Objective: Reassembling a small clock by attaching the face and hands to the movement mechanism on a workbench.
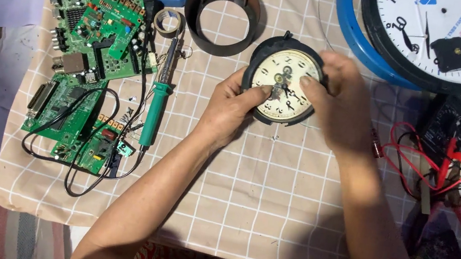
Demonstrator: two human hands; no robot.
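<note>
**Mia:** What are the hands doing?

**Ben:** They are working on the small clock [283, 85]. It is round, with a black rim and a pale face. It sits near the middle of the counter [270, 190], a bit toward the far edge, on the checked cloth.

**Mia:** Which hand does what?

**Ben:** The left hand [227, 108] holds the near-left side of the rim, and its thumb lies on the face by the little black hands. So that grip is closed on the small clock. The right hand [341, 100] wraps the right side of the rim, and one fingertip [306, 81] rests on the face. That grip is closed on the clock too.

**Mia:** How do you do this well?

**Ben:** I think you hold the rim still with one hand and let only one finger push. The little hands look thin, so I would push softly, close to the middle pin. I would keep the clock flat on the cloth so it cannot slip.

**Mia:** What else is close by?

**Ben:** A dark ring [222, 15] lies just behind the clock. A green soldering iron [156, 100] lies to the left, beside green circuit boards [95, 36]. A big wall clock [440, 33] is at the far right corner, and red wires [420, 164] lie by the right edge. I would keep my elbows away from those.
</note>
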